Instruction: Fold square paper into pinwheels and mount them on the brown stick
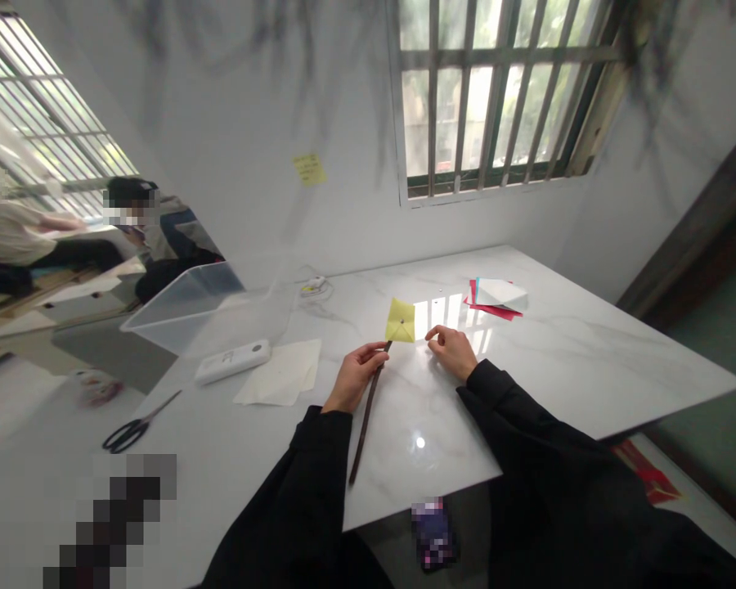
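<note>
Beneath the barred window (pixel 496 57), a marbled tabletop (pixel 564 368) is gleaming. Mid-frame, the left hand (pixel 354 378) is pinching a dark stick (pixel 366 417) just below its yellow paper pinwheel (pixel 399 330); the right hand (pixel 455 351) is hanging half-curled nearby, seemingly empty. I'm judging the pinwheel light, easily creased, the stick a stiffer, safer hold.

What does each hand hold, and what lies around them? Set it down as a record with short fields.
Left hand: grips a dark brown stick near its top
Stick's upper end: yellow folded-paper pinwheel
Right hand: beside the pinwheel, apart from it, nothing visible in it
Left of hands: cream paper sheets, black-handled scissors, clear plastic bin
Beyond right hand: stack of white, blue and red paper
Surface: white marble-patterned tabletop
</note>
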`<action>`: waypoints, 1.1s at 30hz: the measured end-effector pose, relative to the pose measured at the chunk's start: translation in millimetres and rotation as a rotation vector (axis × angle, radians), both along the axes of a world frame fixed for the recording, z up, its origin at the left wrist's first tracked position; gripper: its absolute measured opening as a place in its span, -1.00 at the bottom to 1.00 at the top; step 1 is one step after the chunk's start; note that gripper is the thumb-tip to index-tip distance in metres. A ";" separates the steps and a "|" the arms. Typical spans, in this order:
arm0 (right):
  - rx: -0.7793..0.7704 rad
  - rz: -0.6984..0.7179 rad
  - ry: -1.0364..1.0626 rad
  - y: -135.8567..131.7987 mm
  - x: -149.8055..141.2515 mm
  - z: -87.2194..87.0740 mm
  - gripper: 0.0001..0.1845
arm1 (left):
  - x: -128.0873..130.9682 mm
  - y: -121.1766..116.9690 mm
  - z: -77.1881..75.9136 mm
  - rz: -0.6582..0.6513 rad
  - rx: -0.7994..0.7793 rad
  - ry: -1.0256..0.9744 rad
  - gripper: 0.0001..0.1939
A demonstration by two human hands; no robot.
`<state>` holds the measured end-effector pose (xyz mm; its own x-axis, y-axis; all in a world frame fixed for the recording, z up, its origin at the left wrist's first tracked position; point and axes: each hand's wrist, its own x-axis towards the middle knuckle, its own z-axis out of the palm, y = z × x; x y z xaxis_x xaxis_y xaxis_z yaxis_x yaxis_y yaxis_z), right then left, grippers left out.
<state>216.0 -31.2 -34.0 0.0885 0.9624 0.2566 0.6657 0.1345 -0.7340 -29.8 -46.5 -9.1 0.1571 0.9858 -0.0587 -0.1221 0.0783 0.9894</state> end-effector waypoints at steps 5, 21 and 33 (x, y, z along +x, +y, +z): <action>-0.044 0.135 0.155 -3.9 -8.7 1.6 -0.42 | 0.8 -0.9 1.0 0.002 -0.024 -0.046 -0.45; 0.018 0.065 0.208 -10.2 -13.8 7.4 -0.64 | 3.9 -2.1 0.9 0.013 -0.001 -0.038 -0.42; 0.026 0.073 0.119 -7.6 1.8 10.9 -0.28 | 5.2 -4.0 1.5 -0.087 -0.009 -0.025 -0.49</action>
